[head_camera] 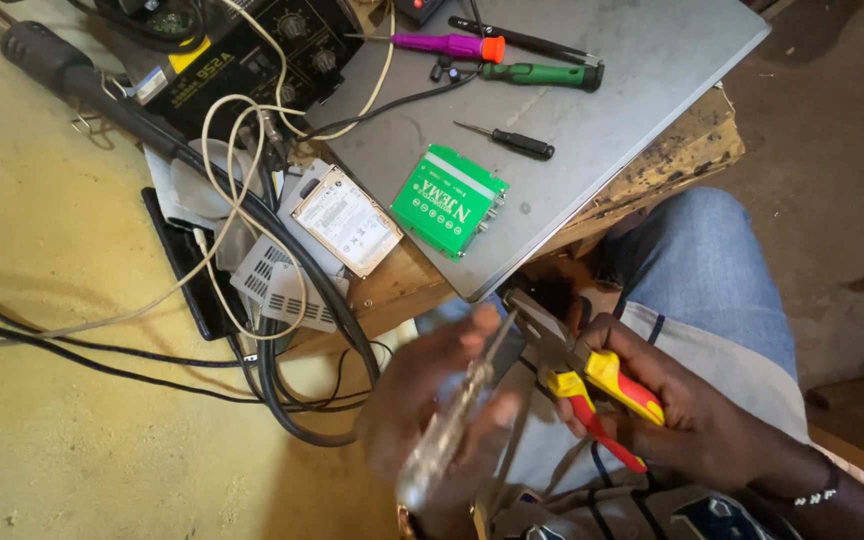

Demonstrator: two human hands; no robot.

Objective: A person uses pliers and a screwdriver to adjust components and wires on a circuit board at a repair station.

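The right hand [697,415] grips red-and-yellow pliers [587,385], whose tips meet a slim clear-handled tool [457,415], blurred, grasped in the left hand [432,400]. Both sit over the person's lap, below the surface [642,90] edge. Just above the hands lie a green box [449,200] and a hard drive [347,220]. The pliers could slip off the tool and nip a finger, since both are held in mid-air, unsupported.

My right hand [682,400] grips pliers [592,385] with yellow-and-red handles; my left hand [442,400] holds a clear-handled screwdriver [452,420]. Far on the grey sheet [652,60] lie a green box [449,200], a purple screwdriver with orange tip [447,45], a green-handled one [542,74] and a small black one [512,141]. My jeans [702,260] are blue
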